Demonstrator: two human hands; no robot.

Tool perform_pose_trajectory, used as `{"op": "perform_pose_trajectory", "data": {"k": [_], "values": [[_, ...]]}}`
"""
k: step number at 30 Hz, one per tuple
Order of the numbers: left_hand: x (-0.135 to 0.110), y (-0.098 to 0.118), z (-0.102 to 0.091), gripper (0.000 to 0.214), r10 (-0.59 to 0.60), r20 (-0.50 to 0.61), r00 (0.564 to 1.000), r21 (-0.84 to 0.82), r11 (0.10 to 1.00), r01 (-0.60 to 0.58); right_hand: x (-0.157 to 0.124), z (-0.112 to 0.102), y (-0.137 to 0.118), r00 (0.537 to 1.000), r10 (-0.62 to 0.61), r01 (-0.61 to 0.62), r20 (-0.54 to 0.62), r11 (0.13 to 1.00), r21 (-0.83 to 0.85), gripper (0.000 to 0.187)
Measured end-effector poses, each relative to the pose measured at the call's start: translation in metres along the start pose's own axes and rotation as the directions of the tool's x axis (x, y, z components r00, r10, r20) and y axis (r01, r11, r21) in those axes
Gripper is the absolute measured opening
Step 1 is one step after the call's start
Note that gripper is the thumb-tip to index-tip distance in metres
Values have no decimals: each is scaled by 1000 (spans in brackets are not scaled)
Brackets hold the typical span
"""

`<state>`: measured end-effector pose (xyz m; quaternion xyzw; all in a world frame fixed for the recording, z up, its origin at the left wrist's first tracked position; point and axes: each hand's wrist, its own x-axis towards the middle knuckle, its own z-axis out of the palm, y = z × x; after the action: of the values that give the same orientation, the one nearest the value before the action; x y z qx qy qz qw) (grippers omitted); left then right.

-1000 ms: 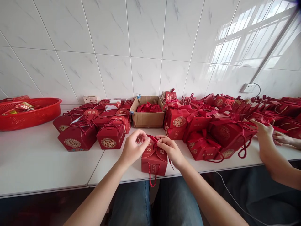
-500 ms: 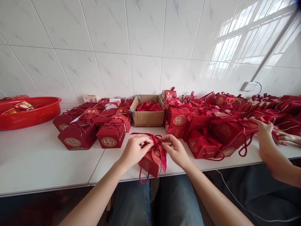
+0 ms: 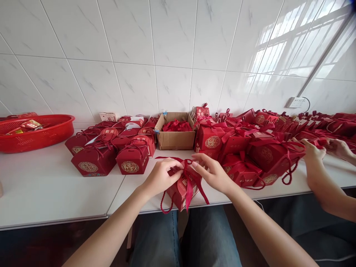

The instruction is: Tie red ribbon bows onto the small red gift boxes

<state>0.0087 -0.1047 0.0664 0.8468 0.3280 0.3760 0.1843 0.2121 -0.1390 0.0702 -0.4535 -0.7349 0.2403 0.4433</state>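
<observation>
In front of me a red gift box (image 3: 180, 196) stands at the table's front edge, with a corded handle (image 3: 166, 211) hanging on its left. A red satin ribbon (image 3: 189, 189) is knotted over its top, both tails draped down the near side. My left hand (image 3: 164, 176) pinches the ribbon at the left of the knot between thumb and fingers. At the right of the knot, my right hand (image 3: 213, 172) has thumb and index finger parted close to the ribbon loop; whether they touch it I cannot tell.
A cardboard carton (image 3: 175, 141) of red ribbon stands behind. Red boxes (image 3: 130, 161) sit left, and ribboned boxes (image 3: 213, 139) crowd the right. A red plastic basket (image 3: 52, 133) with packets is far left. Another person's hands (image 3: 314, 154) work at the right.
My right hand's fingers have parted at the knot. The ribbon tails have spread, one now hanging farther right, and the box has turned slightly. The other person's hands have shifted.
</observation>
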Motion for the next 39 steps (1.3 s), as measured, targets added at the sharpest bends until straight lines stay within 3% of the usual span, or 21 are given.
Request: {"op": "perform_pose_trajectory", "data": {"k": [2, 5, 10, 15, 18, 21, 26, 29, 35, 39], "values": [[1, 0, -3, 12, 14, 27, 1000, 18, 1000, -14, 12, 1, 5, 993, 89, -98, 79, 988, 117, 39], [3, 1, -7, 14, 48, 48, 998, 54, 997, -51, 26, 2, 8, 983, 54, -82, 174, 984, 157, 40], [7, 4, -12, 16, 108, 69, 992, 154, 981, -117, 27, -4, 0, 971, -152, 142, 183, 987, 71, 14], [9, 7, -16, 17, 66, 105, 992, 236, 968, -89, 17, -5, 2, 878, -408, 453, 250, 876, -163, 28], [9, 8, -18, 20, 17, 124, 992, 238, 970, -46, 13, -3, 8, 838, -476, 539, 266, 796, -276, 34], [11, 9, -21, 19, 22, 156, 988, 282, 957, -66, 10, -2, 12, 825, -474, 561, 308, 756, -336, 37], [16, 10, -26, 20, 107, 222, 969, 459, 865, -200, 8, -3, 15, 821, -439, 565, 366, 715, -411, 39], [16, 10, -28, 20, 104, 233, 967, 474, 856, -206, 8, -3, 15, 823, -420, 560, 383, 711, -425, 36], [14, 4, -28, 22, -2, 252, 968, 245, 968, -61, 9, -3, 16, 818, -419, 565, 394, 711, -419, 37], [18, -1, -27, 20, -54, 289, 956, 144, 989, 13, 9, -3, 15, 820, -412, 562, 399, 712, -420, 38]]}}
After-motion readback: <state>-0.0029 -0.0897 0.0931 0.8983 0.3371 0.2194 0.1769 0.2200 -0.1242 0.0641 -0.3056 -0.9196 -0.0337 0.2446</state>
